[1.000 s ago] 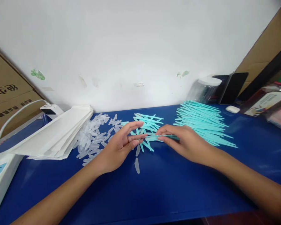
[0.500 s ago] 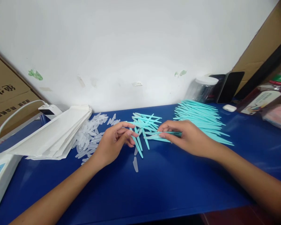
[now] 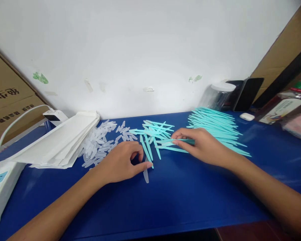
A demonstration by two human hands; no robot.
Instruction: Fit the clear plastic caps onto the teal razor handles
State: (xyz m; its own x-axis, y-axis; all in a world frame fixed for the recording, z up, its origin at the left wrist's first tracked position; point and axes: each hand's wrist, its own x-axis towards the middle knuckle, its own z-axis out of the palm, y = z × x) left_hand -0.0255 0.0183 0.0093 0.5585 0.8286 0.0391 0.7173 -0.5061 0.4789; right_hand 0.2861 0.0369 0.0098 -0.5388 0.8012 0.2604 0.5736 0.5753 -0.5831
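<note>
My right hand [image 3: 200, 144] pinches a slim turquoise eyebrow razor [image 3: 184, 140] between thumb and fingers, its narrow end pointing left. Below and behind it lies a loose heap of similar razors [image 3: 157, 130], some with pale tips. My left hand [image 3: 126, 159] is low over the table, thumb apart from its curled fingers, with nothing visible between them. The thumb tip is over the lower end of one razor and the upper part of a translucent blade cover [image 3: 146, 176]; whether it touches them I cannot tell. More covers [image 3: 97, 147] are piled left of that hand.
Many razors [image 3: 215, 130] lie stacked at the right. White paper sleeves [image 3: 65, 140] and a power strip [image 3: 2, 184] are at the left. A clear jar [image 3: 217, 97], a phone [image 3: 249, 94], an earbud case [image 3: 247, 116] and a bottle [image 3: 282, 107] stand toward the back right.
My left hand has moved back and down from the razor heap to the single blade cover, its thumb spreading from the fingers. A razor remains in my nearly still right hand.
</note>
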